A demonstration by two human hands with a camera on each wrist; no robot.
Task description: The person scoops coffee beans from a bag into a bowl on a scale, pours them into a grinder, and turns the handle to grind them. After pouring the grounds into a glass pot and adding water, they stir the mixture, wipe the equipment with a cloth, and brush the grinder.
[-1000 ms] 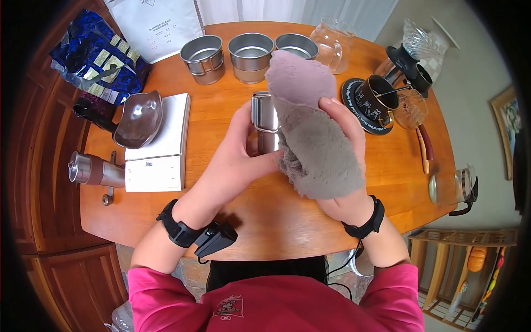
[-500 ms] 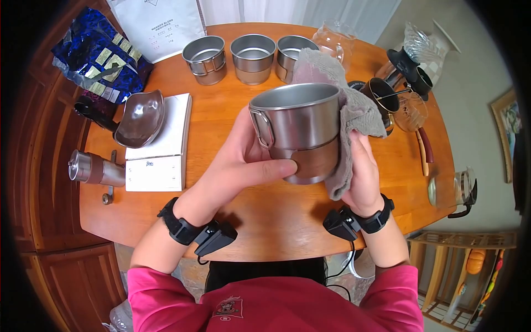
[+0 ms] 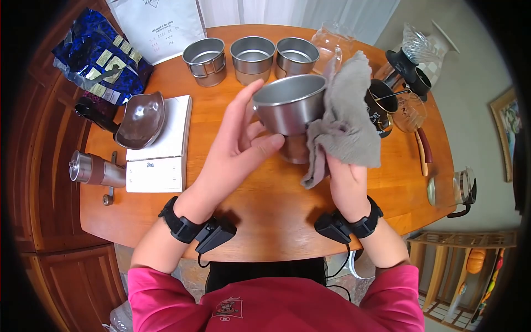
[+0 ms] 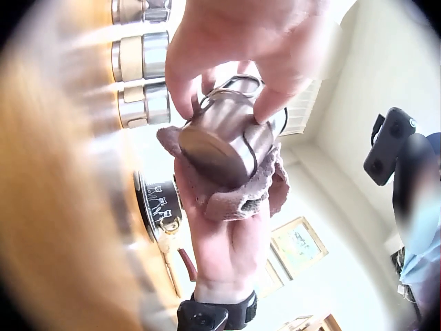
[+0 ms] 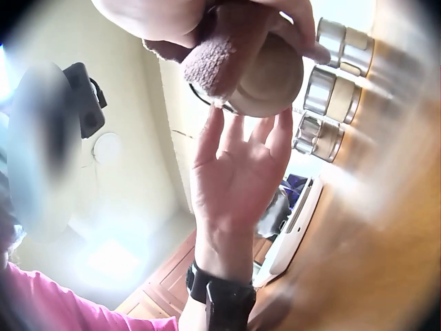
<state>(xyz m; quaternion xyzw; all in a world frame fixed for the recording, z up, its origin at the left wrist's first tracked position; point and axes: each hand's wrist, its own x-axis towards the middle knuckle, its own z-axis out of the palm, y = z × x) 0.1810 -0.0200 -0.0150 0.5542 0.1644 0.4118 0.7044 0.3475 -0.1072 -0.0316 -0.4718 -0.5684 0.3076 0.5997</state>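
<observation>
A steel cup [image 3: 285, 117] with a brownish lower band is held above the table, its mouth tilted up toward the head camera. My left hand [image 3: 235, 141] holds it from the left, thumb on the near side and fingers behind; in the left wrist view, the fingertips and thumb pinch the cup [image 4: 231, 131] near its wire handle. On the other side, my right hand [image 3: 348, 188] grips a grey and pinkish cloth [image 3: 354, 122] pressed against the cup's right wall. The cloth hides most of the right fingers in the head view.
Three similar steel cups [image 3: 253, 55] stand in a row at the back. At left are a white scale [image 3: 157, 174] with a brown dish [image 3: 141, 119] and a hand grinder [image 3: 94, 167]. A black mug [image 3: 380, 97] and glassware [image 3: 412, 110] stand at right.
The cloth first covered most of the cup, then moved to its right side. The cup has turned in the hands, and its handle has gone from the front to behind the left fingers.
</observation>
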